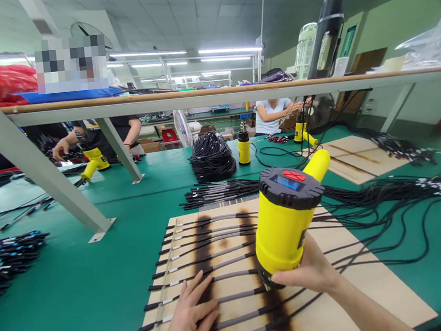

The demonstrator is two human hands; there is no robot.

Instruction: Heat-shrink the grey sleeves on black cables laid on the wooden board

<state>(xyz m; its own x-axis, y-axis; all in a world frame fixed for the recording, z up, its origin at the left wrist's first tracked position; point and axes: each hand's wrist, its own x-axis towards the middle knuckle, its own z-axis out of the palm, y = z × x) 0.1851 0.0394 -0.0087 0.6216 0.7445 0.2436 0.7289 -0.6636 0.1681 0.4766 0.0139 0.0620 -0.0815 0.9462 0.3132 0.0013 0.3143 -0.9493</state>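
Note:
My right hand (312,268) is wrapped around the lower part of a yellow heat gun (283,227) with a black end cap and a small blue display. The heat gun is upright, its nozzle end down over a wooden board (388,290). Across the board lie several black cables with grey sleeves (234,275), side by side. Beside the gun, my left hand (190,314) rests on the left part of the board with fingers spread, touching or just above the cables. Dark scorch bands (202,245) mark the wood beneath. The nozzle tip is partly hidden by my fingers.
Behind the board lie a cable bundle (219,192) and a coiled black cable heap (212,156). Another heat gun (244,150) stands nearby. A shelf (198,101) spans above, with a metal leg (62,186) at left. Two co-workers (274,116) sit across the green table (81,304).

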